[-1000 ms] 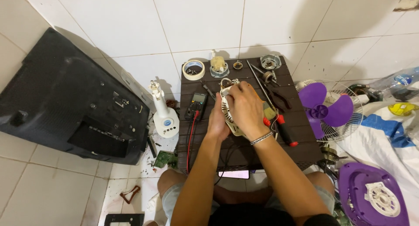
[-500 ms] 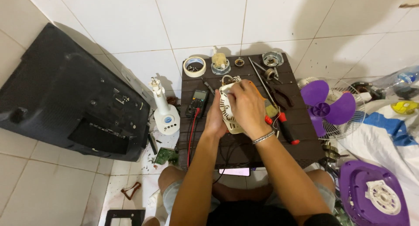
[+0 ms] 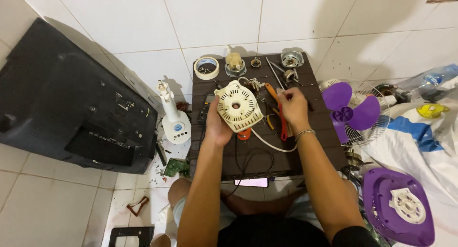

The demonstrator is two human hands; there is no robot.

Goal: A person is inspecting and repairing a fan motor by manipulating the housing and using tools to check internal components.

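A cream, round fan motor housing (image 3: 237,106) with a centre hole sits tilted above the middle of the dark brown slatted table (image 3: 319,147). The left hand (image 3: 217,125) cups it from the left and below, fingers closed around its rim. A white cord (image 3: 267,143) trails from under it toward the right. Just right of it, the right hand (image 3: 292,108) is over the table with fingers curled on a thin dark tool; orange-handled pliers (image 3: 282,118) lie beneath it. At the far edge stand a roll of tape (image 3: 206,67) and small metal parts (image 3: 291,59). Off the table's right side lies a purple fan blade (image 3: 350,111) on a wire guard, with a purple base (image 3: 398,206) nearer. To the left stand a white fan stand (image 3: 172,118) and a black television back (image 3: 71,104).
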